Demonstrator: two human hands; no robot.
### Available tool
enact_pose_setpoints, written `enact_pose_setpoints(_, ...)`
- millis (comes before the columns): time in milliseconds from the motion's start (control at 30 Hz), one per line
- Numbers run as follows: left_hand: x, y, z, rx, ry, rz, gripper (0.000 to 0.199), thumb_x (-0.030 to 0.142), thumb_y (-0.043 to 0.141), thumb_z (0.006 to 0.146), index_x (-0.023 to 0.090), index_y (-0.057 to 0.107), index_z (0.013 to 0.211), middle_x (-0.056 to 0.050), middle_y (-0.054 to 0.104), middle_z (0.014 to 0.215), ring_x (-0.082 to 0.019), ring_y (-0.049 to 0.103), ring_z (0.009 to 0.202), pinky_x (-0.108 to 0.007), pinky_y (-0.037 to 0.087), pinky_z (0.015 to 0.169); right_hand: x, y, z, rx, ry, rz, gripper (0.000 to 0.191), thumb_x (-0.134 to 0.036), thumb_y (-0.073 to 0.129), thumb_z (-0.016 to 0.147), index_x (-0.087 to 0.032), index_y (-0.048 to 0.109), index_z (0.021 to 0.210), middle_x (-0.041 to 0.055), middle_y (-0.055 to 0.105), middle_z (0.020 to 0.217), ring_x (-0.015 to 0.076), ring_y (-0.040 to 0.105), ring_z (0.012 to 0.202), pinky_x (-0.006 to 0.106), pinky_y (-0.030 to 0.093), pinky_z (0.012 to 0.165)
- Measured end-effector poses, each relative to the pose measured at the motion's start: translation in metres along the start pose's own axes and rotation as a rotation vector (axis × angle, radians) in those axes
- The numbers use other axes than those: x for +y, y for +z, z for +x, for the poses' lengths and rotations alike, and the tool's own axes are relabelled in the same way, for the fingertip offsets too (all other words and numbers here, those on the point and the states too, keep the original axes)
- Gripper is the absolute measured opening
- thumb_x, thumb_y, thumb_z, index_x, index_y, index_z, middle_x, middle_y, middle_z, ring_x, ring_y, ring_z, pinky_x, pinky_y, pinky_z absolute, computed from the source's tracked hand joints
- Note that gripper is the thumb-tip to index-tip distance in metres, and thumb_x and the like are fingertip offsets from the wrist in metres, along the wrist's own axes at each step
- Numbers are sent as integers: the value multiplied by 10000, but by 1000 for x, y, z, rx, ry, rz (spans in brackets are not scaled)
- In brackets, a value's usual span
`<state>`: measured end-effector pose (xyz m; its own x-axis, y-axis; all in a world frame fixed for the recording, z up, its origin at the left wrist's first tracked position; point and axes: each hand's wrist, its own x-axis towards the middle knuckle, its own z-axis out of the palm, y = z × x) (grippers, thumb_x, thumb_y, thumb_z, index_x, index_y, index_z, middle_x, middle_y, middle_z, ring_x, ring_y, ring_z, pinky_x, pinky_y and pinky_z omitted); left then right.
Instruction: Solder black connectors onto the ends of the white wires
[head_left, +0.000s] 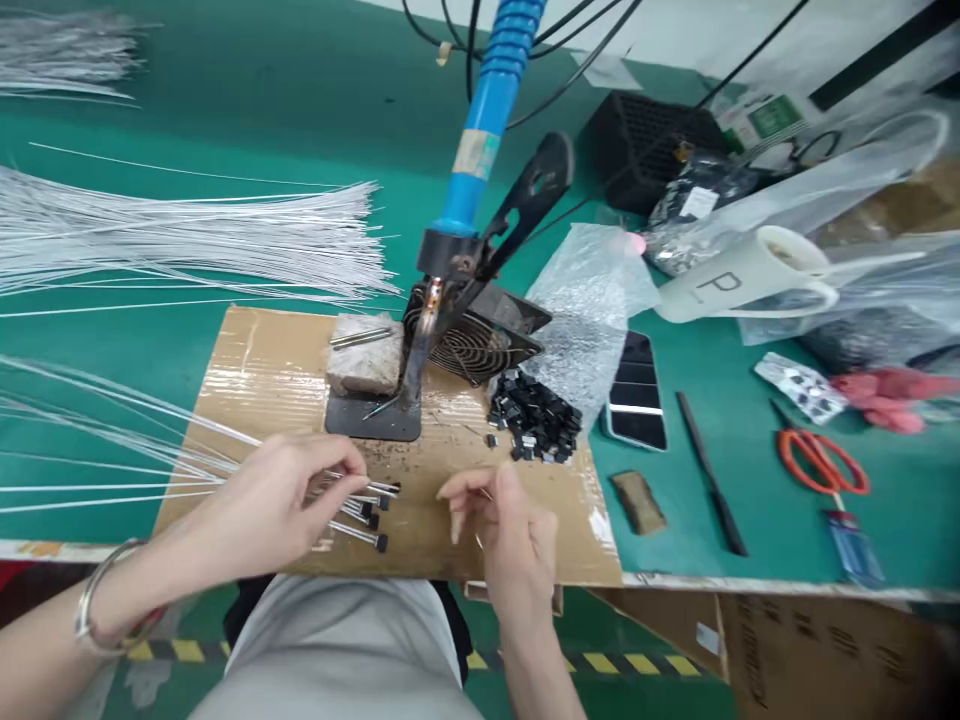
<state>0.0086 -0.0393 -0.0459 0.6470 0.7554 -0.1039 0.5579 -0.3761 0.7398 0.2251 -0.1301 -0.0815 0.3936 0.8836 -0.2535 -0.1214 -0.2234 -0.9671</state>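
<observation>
My left hand (289,500) is closed in a pinch on a thin white wire (341,476) whose end carries a small dark piece. Just below its fingers, several more white wires tipped with small black connectors (381,543) lie on the cardboard. My right hand (510,530) is curled to the right of them, apart from the left; a thin wire (480,541) shows between its fingers, mostly hidden. Ahead of both hands, a blue soldering iron (466,175) is clamped tip down over a dark plate (349,418). Right of it lies a pile of loose black connectors (536,415).
Cardboard (277,345) covers the work spot. A block (365,355) and a fan (469,345) stand by the iron. Bundled white wires (187,235) lie left. Rightward are a phone (637,395), a black stick-like tool (709,470), orange scissors (821,460) and a white mug (742,275).
</observation>
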Motion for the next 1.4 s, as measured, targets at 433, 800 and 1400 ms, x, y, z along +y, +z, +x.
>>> enact_pose_setpoints(433,4,-5,0,-207,-301,-422,266,372,600,1032,180,682,867,49,517,658,-117,396,583,-251,289,529,1,12,7,-456,-355,-298,291,-245,597,1063,-209,628,776,-29,576,717,103,523,630,224,383,575)
enact_pose_setpoints(800,27,12,-5,-77,-97,-154,198,169,477,1063,189,643,958,-30,687,857,-202,607,836,-324,453,781,8,5,8,-456,-474,-360,208,-141,578,1055,-233,652,884,-27,584,773,111,559,671,221,408,590)
enact_pose_setpoints(1400,16,16,0,43,-329,-609,243,369,585,1049,188,636,896,35,537,719,-128,442,639,-254,309,553,12,16,9,-147,-80,140,391,-456,604,1078,-232,868,897,17,649,712,101,616,563,211,492,520)
